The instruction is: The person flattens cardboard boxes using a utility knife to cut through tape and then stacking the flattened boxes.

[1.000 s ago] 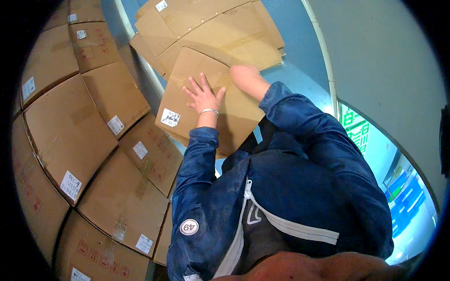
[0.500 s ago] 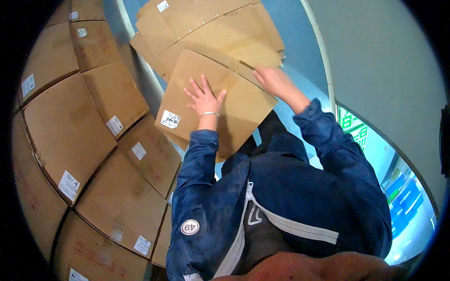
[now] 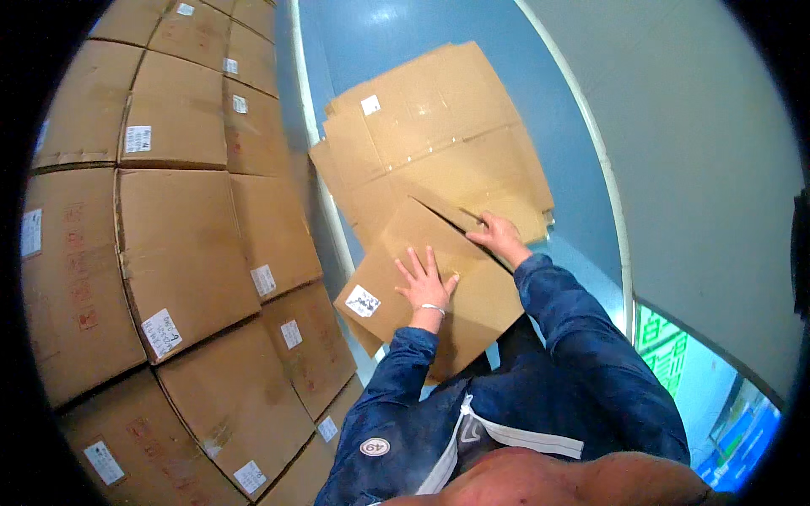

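Note:
A brown cardboard box (image 3: 485, 308) with a white label (image 3: 363, 301) sits tilted in front of my legs. My left hand (image 3: 423, 291) lies on its top face, fingers spread flat, with a light band at the wrist. At the box's far right edge, my right hand (image 3: 499, 239) is closed on a cardboard flap. A dark gap shows between this flap and the top face. My right fingertips are partly hidden behind the cardboard. Just beyond the box, flattened cardboard sheets (image 3: 430, 110) lie on the blue floor.
Stacked, labelled cardboard boxes (image 3: 186, 244) form a wall along my left. A pale rail (image 3: 305, 93) runs along the floor beside them. To the right stands a grey panel (image 3: 675, 152), with green and blue items (image 3: 662, 350) visible below its edge.
My view has shifted, so the box, sheets and stack appear lower and farther right. The gap along the flap looks wider. My left hand keeps its place on the box.

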